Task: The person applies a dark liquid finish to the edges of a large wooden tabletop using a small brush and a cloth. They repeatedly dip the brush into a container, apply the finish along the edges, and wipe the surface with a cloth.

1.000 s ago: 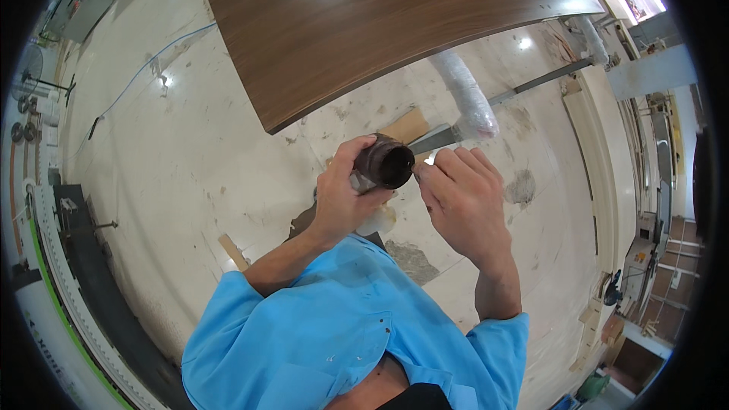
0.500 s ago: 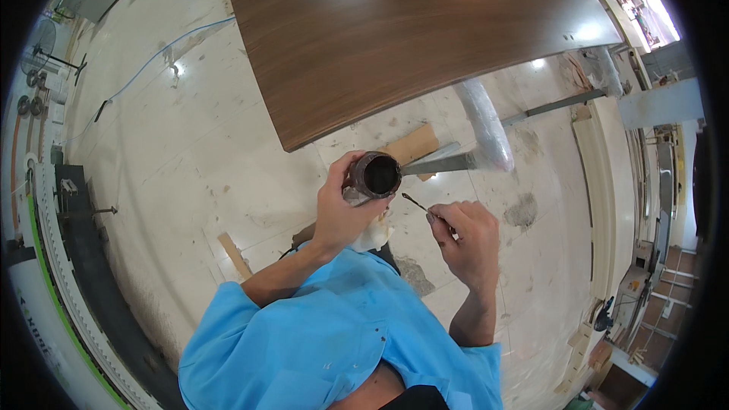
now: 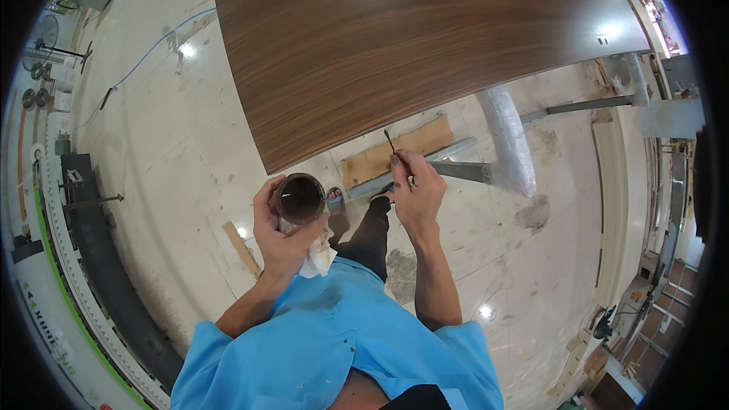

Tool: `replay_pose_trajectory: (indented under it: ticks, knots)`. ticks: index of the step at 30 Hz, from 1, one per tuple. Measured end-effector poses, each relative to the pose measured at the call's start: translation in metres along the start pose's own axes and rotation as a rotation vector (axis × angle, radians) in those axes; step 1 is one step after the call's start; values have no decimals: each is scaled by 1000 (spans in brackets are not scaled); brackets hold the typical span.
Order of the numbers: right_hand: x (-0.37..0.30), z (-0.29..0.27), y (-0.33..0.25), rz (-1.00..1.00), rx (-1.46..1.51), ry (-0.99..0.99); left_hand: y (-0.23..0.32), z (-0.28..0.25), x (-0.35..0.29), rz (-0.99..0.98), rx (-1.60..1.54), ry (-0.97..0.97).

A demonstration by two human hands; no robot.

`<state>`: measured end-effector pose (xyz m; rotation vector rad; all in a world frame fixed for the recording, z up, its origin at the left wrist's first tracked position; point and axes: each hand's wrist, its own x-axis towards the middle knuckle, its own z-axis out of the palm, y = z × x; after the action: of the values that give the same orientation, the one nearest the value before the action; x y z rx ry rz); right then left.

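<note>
My left hand (image 3: 277, 247) is wrapped round a small dark jar (image 3: 301, 199) whose open mouth faces up, showing a dark inside. A crumpled white cloth or tissue (image 3: 319, 258) hangs below the jar from the same hand. Between the fingers of my right hand (image 3: 419, 191) is a thin stick with a dark tip (image 3: 388, 137); whether it is a fine brush cannot be made out. Its tip is beside the near edge of a large brown wood-grain panel (image 3: 395, 45); contact with the edge is unclear.
Under the panel runs a metal frame with a plastic-wrapped leg (image 3: 507, 140). A cardboard strip (image 3: 414, 144) lies on the floor by my feet. A blue hose (image 3: 156, 53) crosses the floor at left, near a long machine (image 3: 57, 296). Stacked pale boards (image 3: 610, 212) stand at right.
My left hand has carried the jar left and slightly down. My right hand has moved up and left with the stick, away from the jar toward the panel's edge.
</note>
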<state>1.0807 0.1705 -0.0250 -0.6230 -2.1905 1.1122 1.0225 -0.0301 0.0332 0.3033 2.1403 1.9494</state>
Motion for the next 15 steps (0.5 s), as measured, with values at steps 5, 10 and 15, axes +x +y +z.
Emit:
replay_pose_trajectory:
  ticks: [5,10,15]
  knots:
    - [7,5,14,-49,-15,6,-2,4,2,-5,39,45]
    - [10,7,20,25,18,22,-5,7,2,-24,29,57]
    - [12,6,23,151,138,67,-7,5,2,-36,51,60]
